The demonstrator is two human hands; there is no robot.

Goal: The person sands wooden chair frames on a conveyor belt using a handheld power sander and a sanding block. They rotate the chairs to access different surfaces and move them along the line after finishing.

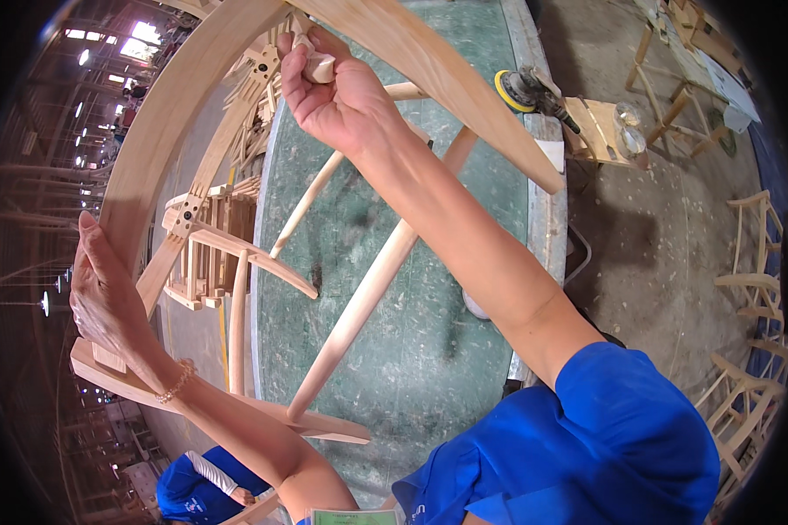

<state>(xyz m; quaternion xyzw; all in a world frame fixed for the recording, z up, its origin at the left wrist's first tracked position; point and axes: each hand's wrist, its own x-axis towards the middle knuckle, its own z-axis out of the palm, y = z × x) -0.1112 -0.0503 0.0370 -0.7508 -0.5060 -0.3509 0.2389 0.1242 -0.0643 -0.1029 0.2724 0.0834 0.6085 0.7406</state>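
Note:
A pale wooden chair frame (162,131) lies tipped over the green-topped table, its broad curved parts rising toward the top of the view. At the left, my left hand (105,297) is closed round the frame's edge, with the thumb pointing up along the wood; part of the fingers is hidden. Up near the top joint, my right hand (346,101) is closed on a small folded pale pad (318,66), whose material I cannot make out. The pad is at the inner side of the joint. Dark metal fasteners (265,67) sit in slotted plates close by.
The green tabletop (376,324) has a pale worn edge. An orbital sander (525,90) with a yellow pad sits at its right side, by a small board (595,131). Chair frames (749,284) stand at the far right. A person in blue (206,486) works at lower left.

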